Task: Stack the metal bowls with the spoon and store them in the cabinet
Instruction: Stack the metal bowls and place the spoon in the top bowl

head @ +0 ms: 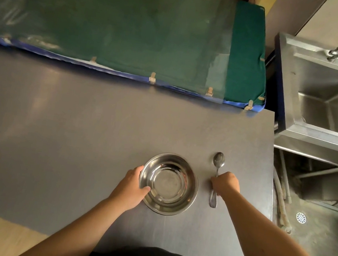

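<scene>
Left hand [134, 184] fingers clasped on metal bowl [169, 183] rim; right hand [225, 184] fingers closed around spoon [216, 173] handle

One head-worn wide-angle view looks steeply down, close over the dark table [77, 125].

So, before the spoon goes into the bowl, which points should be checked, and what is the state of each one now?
1. Left hand steadies the metal bowl at its rim, thumb inside: ok.
2. Right hand is closed on the handle of the spoon: ok.
3. Spoon lifted off the dark tabletop: not ok, it seems to lie flat.
4. Bowl is upright and nothing is inside it: ok.
5. All bowls are nested: cannot tell, the rim may show more than one.
6. Cabinet is open and ready: cannot tell, it is out of view.
</scene>
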### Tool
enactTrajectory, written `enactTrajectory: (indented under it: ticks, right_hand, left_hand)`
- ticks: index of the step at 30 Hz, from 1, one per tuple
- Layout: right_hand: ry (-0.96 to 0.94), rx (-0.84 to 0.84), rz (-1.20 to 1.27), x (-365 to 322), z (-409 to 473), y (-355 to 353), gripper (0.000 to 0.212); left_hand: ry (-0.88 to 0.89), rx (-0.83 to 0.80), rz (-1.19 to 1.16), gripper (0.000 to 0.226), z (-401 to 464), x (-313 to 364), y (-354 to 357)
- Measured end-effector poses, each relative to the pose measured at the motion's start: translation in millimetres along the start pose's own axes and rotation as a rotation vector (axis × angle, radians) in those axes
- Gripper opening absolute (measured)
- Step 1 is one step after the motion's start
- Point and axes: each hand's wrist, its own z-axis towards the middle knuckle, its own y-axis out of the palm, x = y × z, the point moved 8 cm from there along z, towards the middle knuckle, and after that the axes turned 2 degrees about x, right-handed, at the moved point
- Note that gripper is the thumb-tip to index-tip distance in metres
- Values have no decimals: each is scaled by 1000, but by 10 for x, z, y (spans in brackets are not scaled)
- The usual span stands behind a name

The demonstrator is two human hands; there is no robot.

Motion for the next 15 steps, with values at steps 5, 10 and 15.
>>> enactTrajectory:
  ticks: [5,10,15]
  right_hand:
    - [-115,-2,-22,-42,-141,41,17]
    - [-291,75,-4,-203,-460,16,9]
    - [-483,66,-51,-389,-880,161,9]
  left_hand:
    - [-10,-2,-6,76,-12,3,15]
    - [-8,-17,3,79,-27,-14,24]
    - [-3,-32,-70,80,-44,-35,44]
